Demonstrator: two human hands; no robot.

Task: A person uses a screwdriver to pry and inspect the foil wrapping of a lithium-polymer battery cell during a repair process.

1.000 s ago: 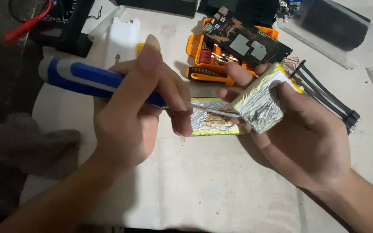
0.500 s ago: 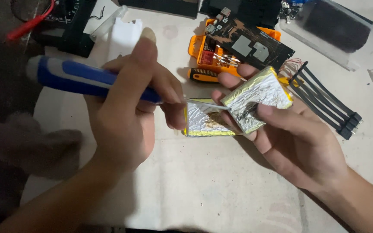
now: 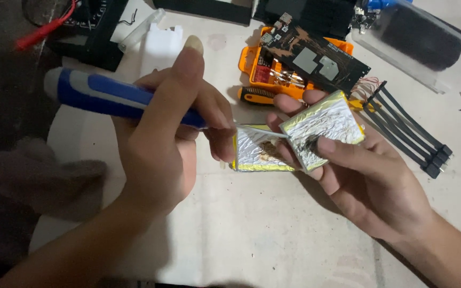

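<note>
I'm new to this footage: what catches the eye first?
At centre, the right hand holds a silver foil pouch cell peeled up from a second one. The left hand grips a blue-and-white tool pointed at them. Behind lies an orange case under a circuit board.

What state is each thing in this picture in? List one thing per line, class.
Left hand: closed around the blue-handled tool.
Right hand: gripping the raised foil pouch.
Flat foil pouch: lying on the table, its surface torn.
Orange case: open.
Circuit board: bare, lying over the case.
</note>
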